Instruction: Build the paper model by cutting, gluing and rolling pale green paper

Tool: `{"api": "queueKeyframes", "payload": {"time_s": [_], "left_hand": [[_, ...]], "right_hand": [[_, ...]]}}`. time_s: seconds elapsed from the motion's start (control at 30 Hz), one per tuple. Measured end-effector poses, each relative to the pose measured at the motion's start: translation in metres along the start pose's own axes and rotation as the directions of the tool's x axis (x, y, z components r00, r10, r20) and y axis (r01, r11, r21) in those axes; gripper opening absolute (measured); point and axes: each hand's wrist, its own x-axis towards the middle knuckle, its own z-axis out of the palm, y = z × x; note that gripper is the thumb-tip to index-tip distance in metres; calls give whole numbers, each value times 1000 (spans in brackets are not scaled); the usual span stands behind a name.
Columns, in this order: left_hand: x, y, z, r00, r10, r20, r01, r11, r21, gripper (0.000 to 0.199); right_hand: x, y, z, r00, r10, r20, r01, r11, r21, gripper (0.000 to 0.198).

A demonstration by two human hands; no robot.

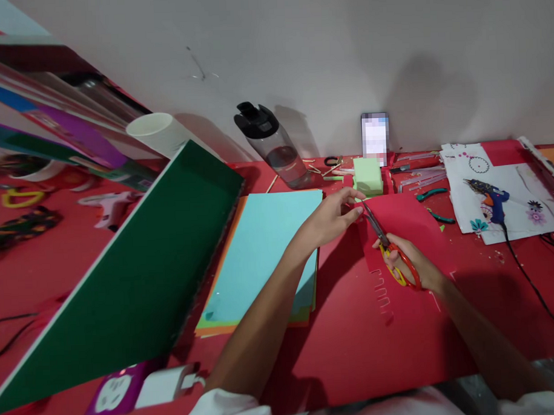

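My right hand (408, 260) grips a pair of scissors (376, 225) with red and yellow handles, blades pointing up and left. My left hand (334, 216) is at the blade tips, thumb and fingers curled towards each other. A sliver of light green shows at its fingertips; what they hold is too small to make out. Just beyond stands a light green block of paper (367, 175). Beneath the scissors lies a red paper sheet (409, 218) with a notched lower left edge. Left of it, under my left forearm, is a stack of coloured paper (273, 238) topped with light blue.
A tilted green board (160, 254) rises at the left. Behind are a water bottle (279, 153) and a phone (375, 137) against the wall. On the right are green-handled pliers (441, 217) and a blue glue gun (497, 206) with a trailing cord. A white charger (162, 386) lies in front.
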Motion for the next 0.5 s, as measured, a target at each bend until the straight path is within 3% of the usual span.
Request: {"api": "queueKeyframes", "payload": {"time_s": [0.13, 0.3, 0.5], "left_hand": [[-1, 3, 0, 1000, -6, 12, 6, 1000, 9, 16], [-3, 5, -1, 1000, -23, 22, 23, 1000, -11, 16], [-2, 2, -1, 1000, -8, 20, 8, 1000, -22, 14]], "right_hand": [[-2, -2, 0, 999, -54, -5, 53, 995, -86, 50], [-1, -1, 0, 996, -55, -63, 45, 986, -158, 35], [2, 3, -1, 995, -46, -83, 32, 987, -159, 30]]}}
